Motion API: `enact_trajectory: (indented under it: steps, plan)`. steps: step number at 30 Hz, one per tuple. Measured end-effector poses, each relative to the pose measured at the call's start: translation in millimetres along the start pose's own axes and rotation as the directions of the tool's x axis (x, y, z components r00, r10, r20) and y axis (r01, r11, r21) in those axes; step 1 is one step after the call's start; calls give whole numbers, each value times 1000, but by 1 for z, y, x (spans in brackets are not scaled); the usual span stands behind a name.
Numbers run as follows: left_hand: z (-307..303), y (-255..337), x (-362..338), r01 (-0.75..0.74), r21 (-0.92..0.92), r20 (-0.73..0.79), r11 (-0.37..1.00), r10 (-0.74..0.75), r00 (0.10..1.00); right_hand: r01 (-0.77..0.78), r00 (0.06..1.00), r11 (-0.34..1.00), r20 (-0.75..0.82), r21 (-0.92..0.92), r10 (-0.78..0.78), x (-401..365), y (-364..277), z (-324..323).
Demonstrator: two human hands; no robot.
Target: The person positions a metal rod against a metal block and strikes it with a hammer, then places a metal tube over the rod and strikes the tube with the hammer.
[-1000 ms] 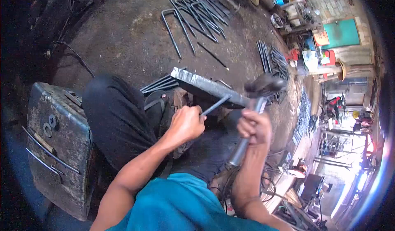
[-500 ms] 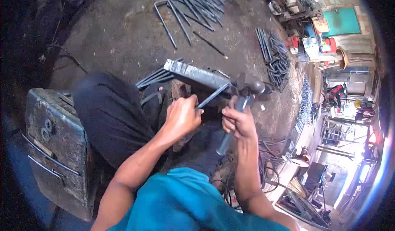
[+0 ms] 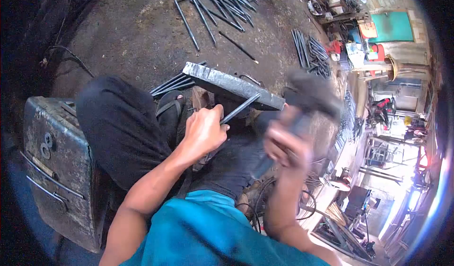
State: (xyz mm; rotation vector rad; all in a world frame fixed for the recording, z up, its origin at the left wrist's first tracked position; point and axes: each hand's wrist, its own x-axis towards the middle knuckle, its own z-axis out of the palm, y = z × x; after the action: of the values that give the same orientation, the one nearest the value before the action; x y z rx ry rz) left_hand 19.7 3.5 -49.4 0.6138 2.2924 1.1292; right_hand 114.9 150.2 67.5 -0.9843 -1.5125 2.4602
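My left hand [image 3: 206, 128] is closed around a thin metal rod [image 3: 241, 109]. The rod's far end lies against the edge of a thick steel bar [image 3: 231, 84] that slants across in front of my knees. My right hand [image 3: 286, 145], smeared by motion, grips a hammer [image 3: 314, 95] by its handle. The blurred hammer head is up to the right of the bar's right end, apart from the rod. Several more rods [image 3: 176, 84] lie on the ground beyond the bar's left end.
Bent U-shaped rods [image 3: 215, 5] are heaped on the floor ahead, with a single dark rod [image 3: 239, 47] nearer. More rods [image 3: 309, 52] lie at the right. A worn metal box [image 3: 59, 171] holding washers and rods on its side stands at my left. Cables [image 3: 265, 197] lie by my right arm.
The hammer has swung up and to the right, away from the steel bar, with my right hand. My left hand keeps its hold on the rod; the view has shifted slightly.
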Motion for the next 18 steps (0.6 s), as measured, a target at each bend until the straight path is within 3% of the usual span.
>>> enact_trajectory:
  steps: [1,3,5,6,7,8,9,10,11,12,13,15,16,17,18]
  plan:
    - [2,-1,-2,-1,-1,-9,1000,1,1000,-150,988,981,-45,-120,145,31,26,-11]
    - [5,-4,-2,-39,-6,-32,999,39,999,-127,992,988,-13,-83,126,47,41,-19]
    - [0,-1,-3,-27,-12,-35,1000,27,999,-174,983,985,-67,-13,173,41,11,-6]
    - [-1,-1,-8,-22,-16,-37,1000,21,999,-152,988,987,-16,44,153,33,0,-8]
    - [-3,0,-6,-24,-21,-46,999,23,999,-75,995,996,67,43,72,18,-11,1]
    - [-5,-2,1,-18,-17,-54,1000,17,998,21,1000,997,19,69,-22,2,-26,19]
    - [-6,-4,3,-25,-3,-68,1000,24,997,233,969,967,-57,-99,-240,-17,-39,36]
    - [-2,-4,-1,-28,7,-55,1000,29,998,334,931,894,-41,-299,-362,-29,-48,22]
    - [-1,-2,0,-8,16,-43,1000,9,999,545,838,810,177,-215,-517,-30,-58,18]
    - [-3,0,-2,-6,15,-29,1000,6,1000,585,779,810,293,-23,-554,-37,-65,17]
    - [-4,3,1,-8,10,-33,1000,8,999,518,630,852,642,71,-437,-24,-80,17]
    - [-2,3,4,-14,13,-28,1000,15,1000,500,785,843,308,198,-538,-26,-48,22]
    - [-1,3,2,-22,25,-25,999,22,999,330,931,943,157,26,-330,-21,-35,28]
    - [-1,2,1,-25,26,-28,999,26,999,118,992,988,-39,-103,-123,-13,-23,28]
    - [0,0,-1,-39,48,-32,998,40,999,-139,989,979,-71,-150,129,22,11,-8]
